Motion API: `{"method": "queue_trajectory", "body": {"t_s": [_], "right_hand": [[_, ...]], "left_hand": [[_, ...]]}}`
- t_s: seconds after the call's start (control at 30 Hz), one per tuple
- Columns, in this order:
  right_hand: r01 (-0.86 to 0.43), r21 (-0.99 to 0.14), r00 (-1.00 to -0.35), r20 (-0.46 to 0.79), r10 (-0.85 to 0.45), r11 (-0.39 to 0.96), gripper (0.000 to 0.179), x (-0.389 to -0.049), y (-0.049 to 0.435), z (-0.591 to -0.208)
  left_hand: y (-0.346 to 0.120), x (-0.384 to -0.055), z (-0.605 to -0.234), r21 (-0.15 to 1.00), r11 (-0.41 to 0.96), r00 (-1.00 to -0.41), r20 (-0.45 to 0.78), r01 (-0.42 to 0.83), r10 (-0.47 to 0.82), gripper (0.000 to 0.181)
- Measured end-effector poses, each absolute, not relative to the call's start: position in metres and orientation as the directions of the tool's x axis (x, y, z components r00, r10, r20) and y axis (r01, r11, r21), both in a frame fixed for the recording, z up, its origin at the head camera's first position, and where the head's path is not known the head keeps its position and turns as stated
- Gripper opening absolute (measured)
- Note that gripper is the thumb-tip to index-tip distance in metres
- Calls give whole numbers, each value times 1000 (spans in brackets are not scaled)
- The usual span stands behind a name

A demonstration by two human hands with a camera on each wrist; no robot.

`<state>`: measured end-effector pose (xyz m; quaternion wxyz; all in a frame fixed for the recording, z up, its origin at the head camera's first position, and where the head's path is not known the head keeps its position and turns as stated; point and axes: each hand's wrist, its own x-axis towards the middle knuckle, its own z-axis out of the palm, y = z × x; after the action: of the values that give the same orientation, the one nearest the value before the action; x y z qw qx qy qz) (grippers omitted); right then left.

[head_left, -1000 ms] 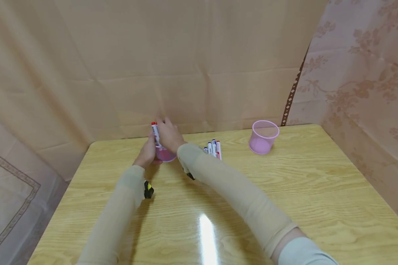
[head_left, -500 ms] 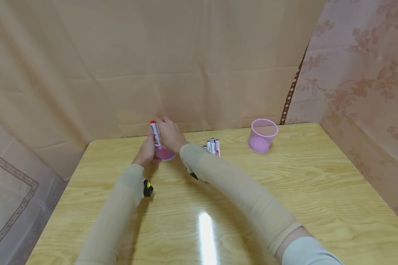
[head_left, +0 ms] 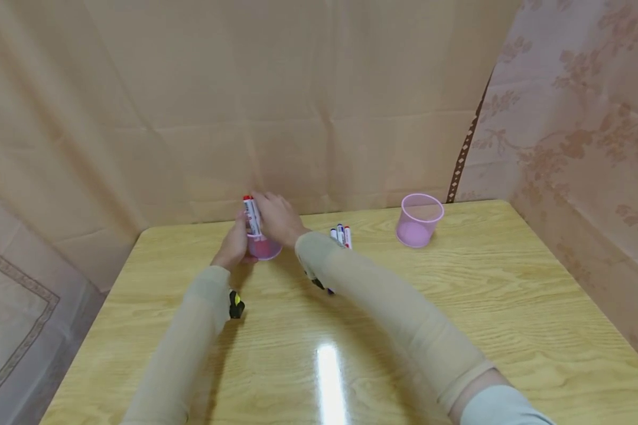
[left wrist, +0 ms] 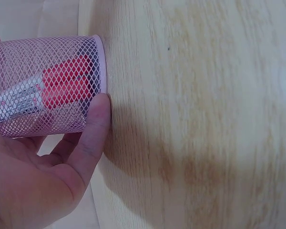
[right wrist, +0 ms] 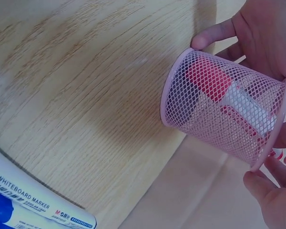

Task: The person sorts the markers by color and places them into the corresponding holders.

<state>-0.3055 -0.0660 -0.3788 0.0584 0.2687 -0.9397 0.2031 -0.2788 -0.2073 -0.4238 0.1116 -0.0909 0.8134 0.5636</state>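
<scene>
A pink mesh pen cup (head_left: 264, 247) stands upright near the table's back edge, holding red-and-white whiteboard markers (head_left: 251, 215). Through the mesh in the left wrist view, red caps (left wrist: 66, 81) point down toward the base. My left hand (head_left: 235, 242) holds the cup's left side, one fingertip low by its base rim. At the cup's mouth, my right hand (head_left: 280, 219) has its fingers curled round a marker's upper end; in the right wrist view a small red-ringed end (right wrist: 277, 153) shows between them, beside the rim. Part of this grip is hidden.
Several more markers (head_left: 341, 235) lie on the table (head_left: 457, 330) right of the cup, partly behind my right forearm. Close in the right wrist view is a white whiteboard marker (right wrist: 38, 195). Another pink mesh cup (head_left: 419, 224) stands at back right. A curtain (head_left: 218, 106) hangs behind.
My right hand and forearm have shifted slightly right, showing more of the markers in the cup and covering more of the loose ones. The left hand stays on the cup.
</scene>
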Motion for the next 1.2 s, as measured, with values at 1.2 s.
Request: {"method": "queue_trajectory", "body": {"t_s": [1.2], "right_hand": [[-431,-506,-889,98,-447,747,57,-322,27,-361]], "left_hand": [[-210,-278,-424,891,363,-959,-284,-271,-19,91]]}}
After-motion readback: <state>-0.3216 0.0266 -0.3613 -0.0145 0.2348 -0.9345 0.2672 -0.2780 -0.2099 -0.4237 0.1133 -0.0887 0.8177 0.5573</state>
